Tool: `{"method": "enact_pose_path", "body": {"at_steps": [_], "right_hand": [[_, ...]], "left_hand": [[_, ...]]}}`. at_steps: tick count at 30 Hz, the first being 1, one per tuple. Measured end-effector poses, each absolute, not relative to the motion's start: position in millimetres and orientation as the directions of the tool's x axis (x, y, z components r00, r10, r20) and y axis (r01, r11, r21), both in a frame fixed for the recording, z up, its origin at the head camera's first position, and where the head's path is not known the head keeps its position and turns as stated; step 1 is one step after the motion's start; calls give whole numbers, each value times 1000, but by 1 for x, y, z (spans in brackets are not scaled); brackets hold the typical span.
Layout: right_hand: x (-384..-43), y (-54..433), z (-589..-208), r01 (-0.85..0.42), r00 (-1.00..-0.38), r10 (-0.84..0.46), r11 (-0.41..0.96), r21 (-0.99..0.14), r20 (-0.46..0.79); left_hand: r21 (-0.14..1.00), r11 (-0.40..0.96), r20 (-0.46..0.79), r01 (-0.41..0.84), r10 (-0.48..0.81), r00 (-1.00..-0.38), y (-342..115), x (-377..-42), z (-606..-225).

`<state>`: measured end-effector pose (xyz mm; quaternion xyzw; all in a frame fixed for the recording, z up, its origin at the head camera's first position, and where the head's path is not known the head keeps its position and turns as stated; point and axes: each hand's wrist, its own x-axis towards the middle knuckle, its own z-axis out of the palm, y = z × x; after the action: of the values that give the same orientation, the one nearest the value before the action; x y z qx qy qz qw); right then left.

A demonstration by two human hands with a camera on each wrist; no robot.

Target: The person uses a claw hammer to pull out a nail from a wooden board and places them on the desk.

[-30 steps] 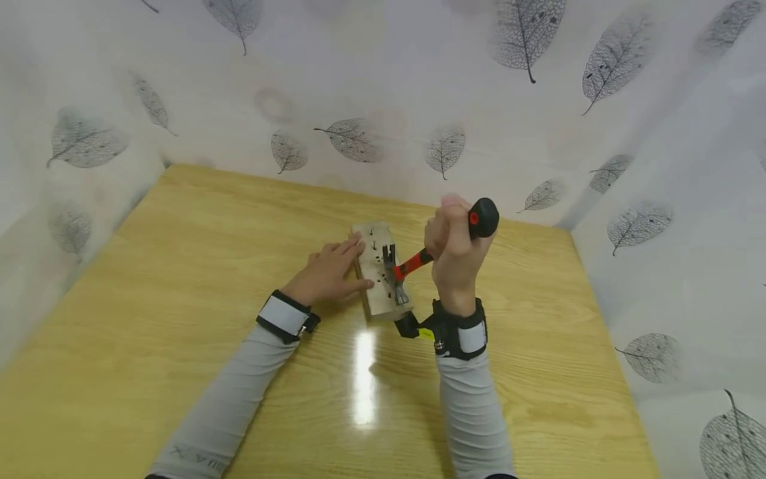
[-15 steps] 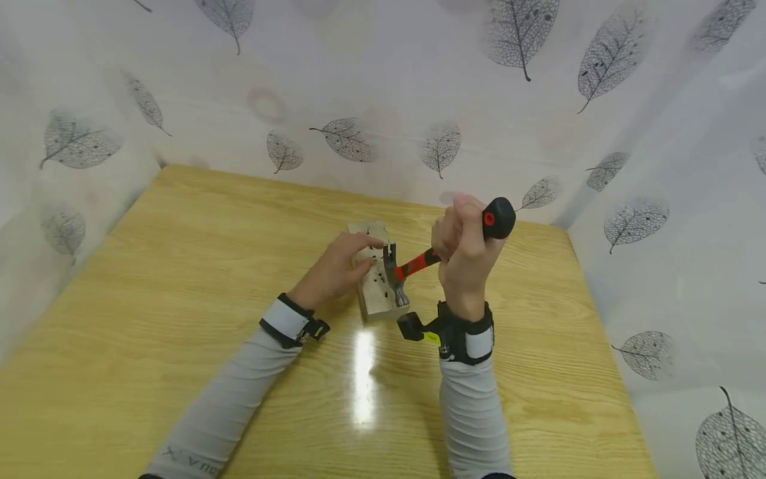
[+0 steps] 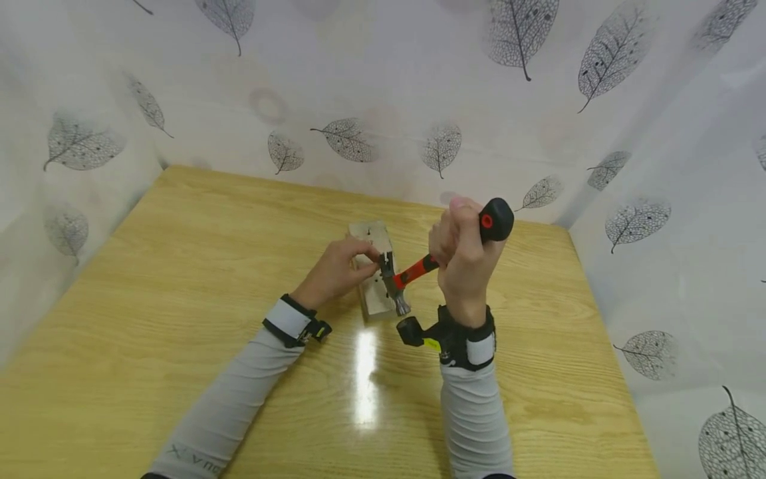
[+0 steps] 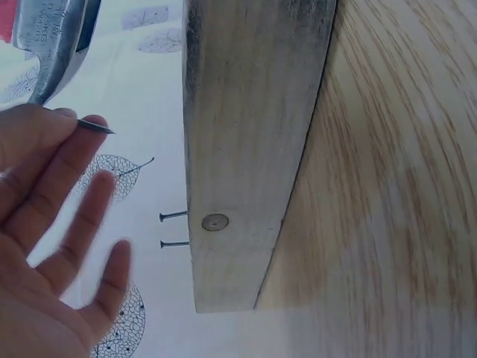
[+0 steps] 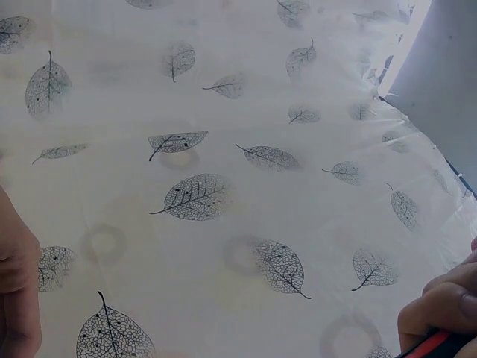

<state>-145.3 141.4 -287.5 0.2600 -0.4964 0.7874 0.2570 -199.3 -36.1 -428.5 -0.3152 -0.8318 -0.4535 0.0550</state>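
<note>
My right hand (image 3: 467, 259) grips the black and red handle of a claw hammer (image 3: 413, 273), butt end up. Its metal head lies over the right side of a pale wooden block (image 3: 378, 301), claw toward the far end. My left hand (image 3: 335, 273) is beside the claw. In the left wrist view the thumb and index finger of that left hand (image 4: 45, 201) pinch a nail (image 4: 95, 126), point clear of the wooden block (image 4: 246, 134), right below the hammer head (image 4: 56, 45). Two nails (image 4: 175, 244) stick out of the block's face.
The block rests on a yellow wood-grain table (image 3: 239, 226). Behind and at the sides hang pale sheets (image 3: 383, 80) printed with leaves. Dark holes (image 3: 377, 279) dot the block's top. A wrist camera (image 3: 409, 330) on the right wrist sits close to the block's near end.
My left hand has risen from lying on the block's left side and now pinches a nail at the hammer's claw. The hammer head has shifted slightly toward me; the right hand moved slightly right.
</note>
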Motion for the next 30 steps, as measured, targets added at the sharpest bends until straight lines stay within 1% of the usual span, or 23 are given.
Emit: {"method": "enact_pose_path", "body": {"at_steps": [7,10,13,16,21,25,28,30], "right_hand": [[-144,140,-288,-635,-751,96,-379,-673,654],[-145,140,-288,-632,-752,79,-370,-681,655],[-145,140,-289,-638,-748,79,-362,-680,659],[-145,140,-288,-644,-743,86,-358,-676,663],[-146,141,-287,-656,-735,90,-345,-671,672],[-147,142,-288,-672,-724,99,-324,-666,682],[-148,142,-288,-677,-720,103,-321,-662,686],[-148,141,-289,-678,-720,105,-319,-662,686]], "left_hand": [[678,397,463,619,424,-779,-38,-201,-428],[676,398,482,620,398,-780,-40,-202,-427],[695,401,466,597,381,-798,-42,-203,-426],[718,422,426,553,361,-829,-48,-206,-426],[717,557,309,420,287,-907,-73,-216,-428],[678,695,170,237,166,-971,-103,-220,-432],[640,759,91,118,78,-993,-124,-222,-434],[615,785,72,74,38,-997,-137,-221,-435]]}}
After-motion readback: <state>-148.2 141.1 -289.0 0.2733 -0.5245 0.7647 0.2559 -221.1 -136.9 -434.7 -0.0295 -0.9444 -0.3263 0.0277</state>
